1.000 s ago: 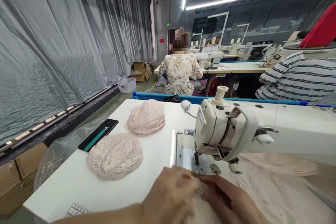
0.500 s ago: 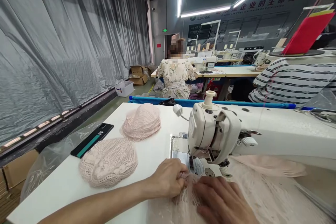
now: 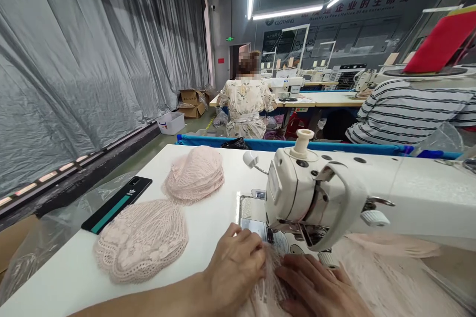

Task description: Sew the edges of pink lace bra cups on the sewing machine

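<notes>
A white sewing machine (image 3: 312,193) stands on the right of the table, its needle area just beyond my hands. Pale pink lace fabric (image 3: 269,277) runs from under the needle area down between them. My left hand (image 3: 238,262) has its fingers curled closed on the lace at the left. Over the right part of the lace lies my right hand (image 3: 316,282), palm down with the fingers stretched out. More pink fabric (image 3: 394,267) spreads beneath the machine arm. To the left are a flat stack of lace cups (image 3: 145,237) and a second, domed stack of cups (image 3: 195,173).
A dark phone with a green stripe (image 3: 117,205) lies at the table's left edge, by clear plastic wrap. A blue cloth trough (image 3: 334,144) borders the far edge. Beyond sit a person in a floral top (image 3: 245,104) and one in stripes (image 3: 401,114).
The camera view has shifted slightly. My left hand has turned, its knuckles now higher and closer to the needle plate. My right hand stays flat on the lace.
</notes>
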### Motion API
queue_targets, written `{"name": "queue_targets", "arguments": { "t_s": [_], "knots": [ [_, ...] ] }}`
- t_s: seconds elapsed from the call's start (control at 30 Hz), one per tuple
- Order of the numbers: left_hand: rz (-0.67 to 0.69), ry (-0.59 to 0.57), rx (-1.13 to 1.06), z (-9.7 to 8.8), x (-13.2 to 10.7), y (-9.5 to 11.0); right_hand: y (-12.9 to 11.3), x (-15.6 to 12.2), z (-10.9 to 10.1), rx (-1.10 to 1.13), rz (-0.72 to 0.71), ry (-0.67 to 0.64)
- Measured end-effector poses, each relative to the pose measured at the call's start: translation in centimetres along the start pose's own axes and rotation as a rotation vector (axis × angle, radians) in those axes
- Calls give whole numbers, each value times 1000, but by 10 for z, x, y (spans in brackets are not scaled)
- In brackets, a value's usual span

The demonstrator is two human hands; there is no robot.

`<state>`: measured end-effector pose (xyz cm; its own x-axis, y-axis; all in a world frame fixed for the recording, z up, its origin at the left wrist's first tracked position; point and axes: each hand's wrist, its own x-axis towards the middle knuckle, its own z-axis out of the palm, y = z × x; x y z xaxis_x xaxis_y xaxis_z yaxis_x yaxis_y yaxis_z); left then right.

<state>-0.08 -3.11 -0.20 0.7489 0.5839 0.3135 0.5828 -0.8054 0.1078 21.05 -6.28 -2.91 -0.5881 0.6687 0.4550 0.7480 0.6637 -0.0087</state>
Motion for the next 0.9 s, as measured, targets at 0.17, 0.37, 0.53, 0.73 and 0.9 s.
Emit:
{"name": "queue_targets", "arguments": {
  "t_s": [0.17, 0.37, 0.53, 0.73, 0.9],
  "knots": [
    [-52, 53, 93, 10, 28, -18, 20, 0, 10, -120, 21, 78],
    [-36, 62, 33, 1, 20, -13, 9, -3, -5, 90, -83, -50],
    [112, 119, -72, -2, -7, 15, -11, -5, -18, 227, -117, -58],
    [98, 111, 68, 2, -10, 26, -17, -4, -15, 334, -82, 75],
    [109, 189, 112, -3, -7, 25, -22, -2, -17, 364, -40, 124]
  ]
}}
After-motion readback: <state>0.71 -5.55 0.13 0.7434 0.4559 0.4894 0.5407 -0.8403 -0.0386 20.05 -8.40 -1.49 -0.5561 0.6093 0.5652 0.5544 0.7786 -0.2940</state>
